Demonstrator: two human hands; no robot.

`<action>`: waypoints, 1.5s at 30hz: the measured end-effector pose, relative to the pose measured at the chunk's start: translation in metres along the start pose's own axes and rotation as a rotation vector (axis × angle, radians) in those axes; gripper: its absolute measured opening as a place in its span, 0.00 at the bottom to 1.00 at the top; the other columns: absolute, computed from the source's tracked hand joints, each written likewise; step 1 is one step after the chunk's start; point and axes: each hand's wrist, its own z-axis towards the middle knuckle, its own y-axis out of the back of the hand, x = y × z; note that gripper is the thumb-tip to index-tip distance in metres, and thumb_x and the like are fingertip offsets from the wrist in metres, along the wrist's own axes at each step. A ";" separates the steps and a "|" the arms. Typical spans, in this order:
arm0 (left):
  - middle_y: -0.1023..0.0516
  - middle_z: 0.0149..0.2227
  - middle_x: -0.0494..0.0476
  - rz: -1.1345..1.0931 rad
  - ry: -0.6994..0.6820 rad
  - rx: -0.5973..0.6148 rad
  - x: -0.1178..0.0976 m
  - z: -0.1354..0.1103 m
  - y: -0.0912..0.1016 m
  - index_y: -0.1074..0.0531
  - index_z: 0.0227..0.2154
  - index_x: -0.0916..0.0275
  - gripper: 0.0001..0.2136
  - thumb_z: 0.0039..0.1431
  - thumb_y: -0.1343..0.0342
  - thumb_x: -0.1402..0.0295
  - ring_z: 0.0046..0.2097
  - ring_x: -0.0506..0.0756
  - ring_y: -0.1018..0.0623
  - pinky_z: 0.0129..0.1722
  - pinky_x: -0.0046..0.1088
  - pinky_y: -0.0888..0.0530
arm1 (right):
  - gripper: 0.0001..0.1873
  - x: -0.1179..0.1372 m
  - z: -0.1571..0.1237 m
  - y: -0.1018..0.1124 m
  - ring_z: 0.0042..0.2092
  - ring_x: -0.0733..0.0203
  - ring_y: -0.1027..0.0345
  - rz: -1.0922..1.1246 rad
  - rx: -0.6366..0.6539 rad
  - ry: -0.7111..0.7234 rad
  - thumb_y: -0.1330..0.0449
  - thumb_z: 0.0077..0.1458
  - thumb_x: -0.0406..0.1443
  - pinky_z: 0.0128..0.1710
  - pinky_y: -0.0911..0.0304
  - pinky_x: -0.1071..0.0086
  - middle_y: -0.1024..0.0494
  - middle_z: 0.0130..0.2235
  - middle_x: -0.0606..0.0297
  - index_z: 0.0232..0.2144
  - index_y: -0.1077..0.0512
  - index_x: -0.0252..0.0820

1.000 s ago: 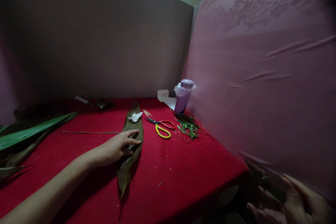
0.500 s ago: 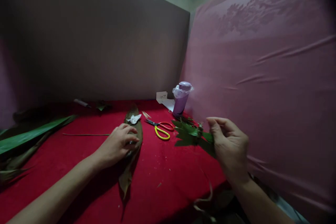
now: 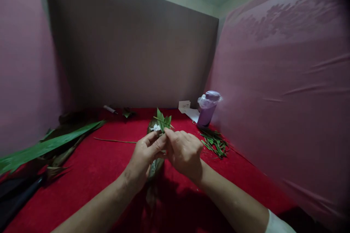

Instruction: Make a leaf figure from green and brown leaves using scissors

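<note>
A small cut green leaf piece [image 3: 164, 119] with pointed tips stands up from where my two hands meet. My right hand [image 3: 186, 151] pinches its base between thumb and fingers. Against it, my left hand [image 3: 146, 154] closes thumb and fingers at the same base; the exact contact is hidden. Under both hands a long brownish dried leaf [image 3: 155, 171] lies lengthwise on the red cloth [image 3: 104, 174]. A crumpled white scrap [image 3: 155, 127] rests on it, just beyond my left fingers. The red-and-yellow scissors are out of sight now.
Green leaf scraps [image 3: 216, 142] lie right of my hands. A purple bottle with a clear plastic wrap [image 3: 207, 111] stands behind them, beside a white card [image 3: 184, 106]. Long green leaves [image 3: 51, 147] spread at the left. A thin stem [image 3: 115, 140] and a white tube [image 3: 109, 109] lie on the cloth.
My right hand has brought the cut green leaf piece from the right to the middle. My left hand has left the dried leaf to meet it. The view has turned left.
</note>
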 end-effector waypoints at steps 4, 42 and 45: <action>0.27 0.24 0.50 -0.113 0.050 -0.098 0.000 0.000 0.002 0.28 0.26 0.63 0.05 0.49 0.41 0.67 0.25 0.47 0.28 0.24 0.20 0.32 | 0.17 0.005 0.000 0.002 0.32 0.55 0.35 0.141 0.091 -0.017 0.53 0.58 0.36 0.30 0.44 0.64 0.25 0.32 0.55 0.46 0.34 0.31; 0.22 0.28 0.54 0.031 0.215 -0.181 0.021 0.014 0.021 0.27 0.32 0.64 0.10 0.45 0.37 0.67 0.28 0.51 0.23 0.28 0.24 0.28 | 0.13 -0.011 -0.033 -0.012 0.26 0.65 0.38 1.153 0.158 -1.085 0.41 0.50 0.42 0.29 0.42 0.72 0.30 0.23 0.68 0.22 0.31 0.37; 0.22 0.26 0.54 0.033 0.213 -0.217 0.018 0.013 0.019 0.27 0.31 0.65 0.10 0.44 0.37 0.68 0.27 0.52 0.23 0.27 0.24 0.28 | 0.13 -0.008 -0.034 -0.012 0.27 0.65 0.35 1.193 0.182 -1.100 0.40 0.50 0.42 0.30 0.40 0.72 0.28 0.24 0.67 0.23 0.30 0.37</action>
